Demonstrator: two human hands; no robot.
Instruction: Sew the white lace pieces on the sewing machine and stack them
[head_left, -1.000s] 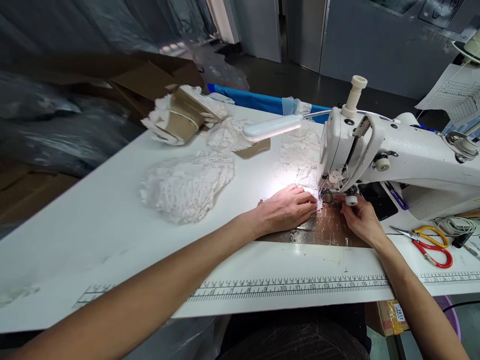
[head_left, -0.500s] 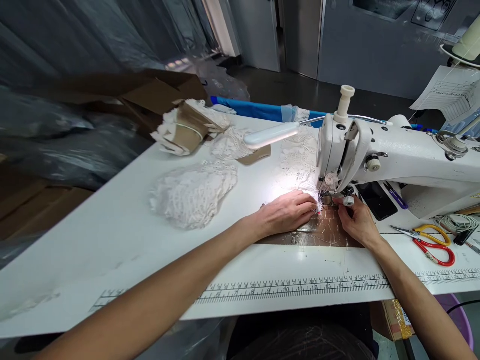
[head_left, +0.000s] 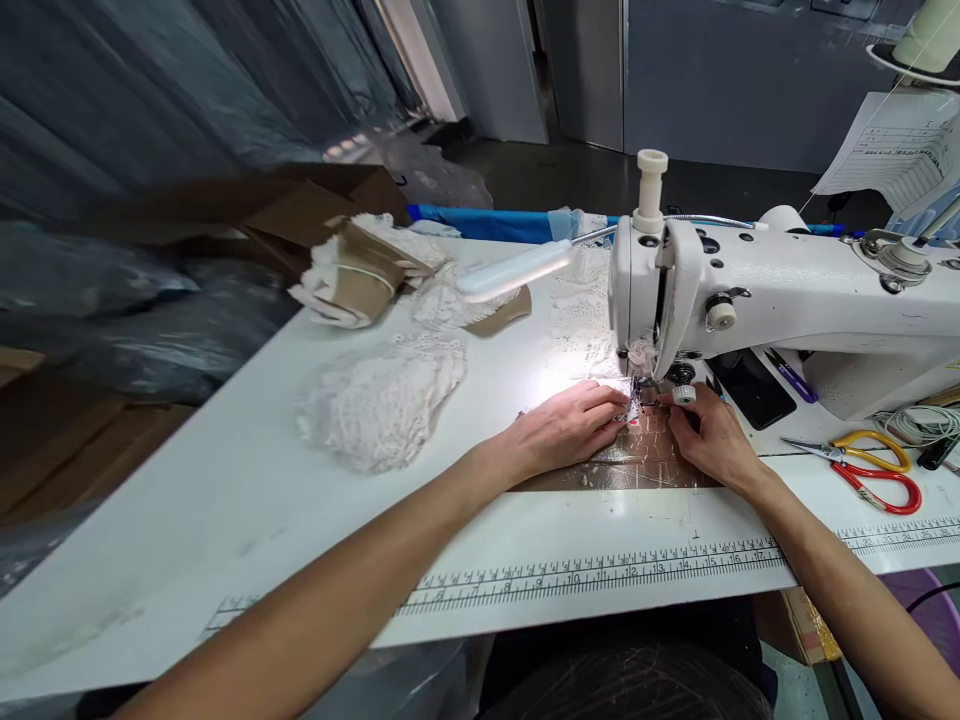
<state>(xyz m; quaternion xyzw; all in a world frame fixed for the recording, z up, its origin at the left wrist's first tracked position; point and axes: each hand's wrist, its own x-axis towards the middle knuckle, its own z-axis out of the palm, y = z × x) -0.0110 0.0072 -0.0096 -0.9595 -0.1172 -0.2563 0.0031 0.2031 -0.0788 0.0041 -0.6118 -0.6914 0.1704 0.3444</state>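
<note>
A white sewing machine point(head_left: 750, 285) stands at the right, its needle and presser foot over a brown metallic bed plate point(head_left: 600, 478). White lace point(head_left: 589, 325) lies brightly lit behind and left of the needle. My left hand point(head_left: 577, 425) rests just left of the presser foot, fingers curled and pressed together on the lace edge. A small red spot shows by its fingertips. Right of the foot, my right hand point(head_left: 712, 437) is closed with thumb and forefinger near each other, partly behind a machine knob. What its fingertips hold is hidden.
A lace heap point(head_left: 382, 400) and a lace bundle around brown card point(head_left: 360, 270) lie to the left. A lamp point(head_left: 514, 272) reaches over the table. Scissors point(head_left: 874, 465), a black phone point(head_left: 750, 390) and a purple-handled tool point(head_left: 791, 378) lie right. A printed ruler point(head_left: 600, 580) follows the front edge.
The view has shifted slightly, so the machine appears further left. Both hands stay beside the presser foot, with hardly any visible movement over the plate.
</note>
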